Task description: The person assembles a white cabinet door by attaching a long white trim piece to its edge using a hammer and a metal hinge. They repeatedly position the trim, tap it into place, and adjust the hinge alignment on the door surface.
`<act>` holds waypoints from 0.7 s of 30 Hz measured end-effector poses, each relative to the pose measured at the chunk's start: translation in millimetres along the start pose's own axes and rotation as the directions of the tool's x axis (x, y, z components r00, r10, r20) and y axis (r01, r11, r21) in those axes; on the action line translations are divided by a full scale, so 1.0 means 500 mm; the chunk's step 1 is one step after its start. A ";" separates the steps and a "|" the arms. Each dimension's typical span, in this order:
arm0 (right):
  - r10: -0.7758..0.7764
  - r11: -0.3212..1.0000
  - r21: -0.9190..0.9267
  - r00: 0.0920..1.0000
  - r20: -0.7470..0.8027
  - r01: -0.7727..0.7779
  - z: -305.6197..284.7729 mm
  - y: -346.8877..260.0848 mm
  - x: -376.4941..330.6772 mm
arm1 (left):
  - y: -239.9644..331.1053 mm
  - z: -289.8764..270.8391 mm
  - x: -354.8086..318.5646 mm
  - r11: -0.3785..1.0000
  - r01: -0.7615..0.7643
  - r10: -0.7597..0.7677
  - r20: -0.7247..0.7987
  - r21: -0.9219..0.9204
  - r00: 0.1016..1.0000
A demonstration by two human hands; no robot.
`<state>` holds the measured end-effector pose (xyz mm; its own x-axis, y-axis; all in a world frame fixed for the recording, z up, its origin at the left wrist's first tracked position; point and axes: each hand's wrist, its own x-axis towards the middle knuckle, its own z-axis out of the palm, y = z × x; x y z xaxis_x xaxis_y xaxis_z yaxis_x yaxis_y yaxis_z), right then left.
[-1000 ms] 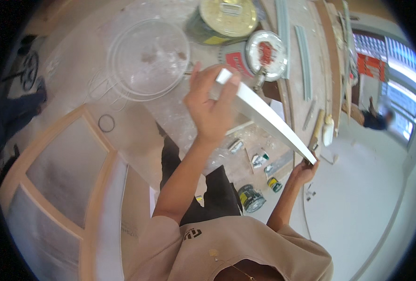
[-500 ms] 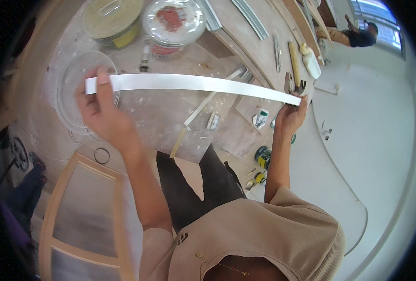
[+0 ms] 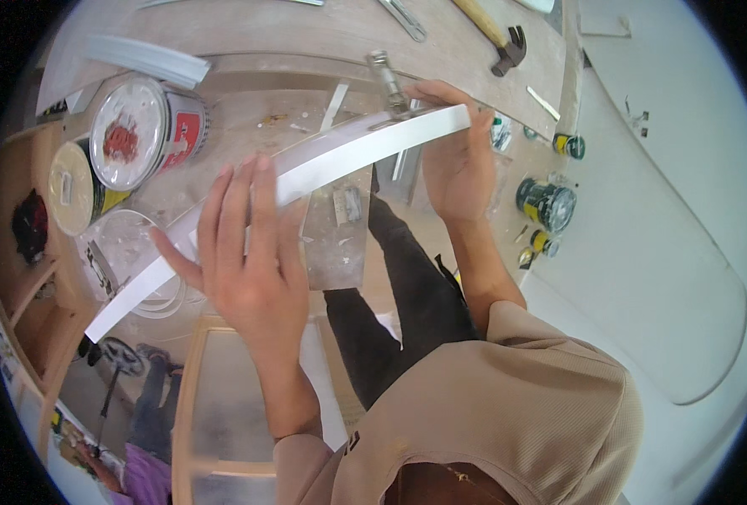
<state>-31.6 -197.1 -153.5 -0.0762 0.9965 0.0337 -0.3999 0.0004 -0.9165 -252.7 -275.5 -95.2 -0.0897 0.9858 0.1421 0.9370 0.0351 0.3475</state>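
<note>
A long, curved white panel (image 3: 373,150) slants across the view, its right end higher. Metal hinges show behind it: one hinge (image 3: 388,80) near the right end, another hinge (image 3: 100,269) near the left. My right hand (image 3: 462,164) grips the right end, with some fingers hidden behind it. Across the panel's middle lies my left hand (image 3: 251,248), its fingers stretched out and apart, touching the white edge. The panel's far left end (image 3: 100,324) sticks out beyond my left hand.
Two paint tubs, one red-and-white tub (image 3: 129,135) and one yellowish tub (image 3: 75,187), stand at left. A hammer (image 3: 508,50) lies on the far board. Dark green cans (image 3: 546,206) are at right. A wooden frame (image 3: 184,404) stands lower left, near another person's legs (image 3: 150,412).
The panel has tilted, its left end down and its right end up, and turned so more of its back shows. My left hand slid from its left end toward its middle. The view shifted.
</note>
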 end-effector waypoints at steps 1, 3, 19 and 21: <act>-0.021 0.994 -0.109 1.000 0.020 0.023 -0.006 -0.003 -0.002 | 0.004 0.001 0.010 1.000 -0.016 0.016 -0.001 0.024 1.000; -0.052 0.946 -0.317 0.996 0.071 0.071 -0.009 -0.011 -0.009 | 0.025 0.014 0.021 0.995 -0.019 0.021 -0.014 0.096 1.000; -0.094 0.955 -0.292 0.985 -0.146 0.048 0.006 -0.023 -0.002 | 0.058 0.023 0.040 0.952 -0.030 -0.012 0.136 0.305 0.991; -0.113 0.955 -0.292 0.979 -0.169 0.060 0.007 -0.013 0.002 | 0.056 0.031 0.044 0.954 -0.051 0.022 0.099 0.295 0.995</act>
<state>-32.3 -196.3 -146.1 0.1252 0.9897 0.0696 -0.1196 0.0847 -0.9892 -223.0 -250.1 -96.5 -0.0349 0.9977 0.0572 0.9982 0.0320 0.0511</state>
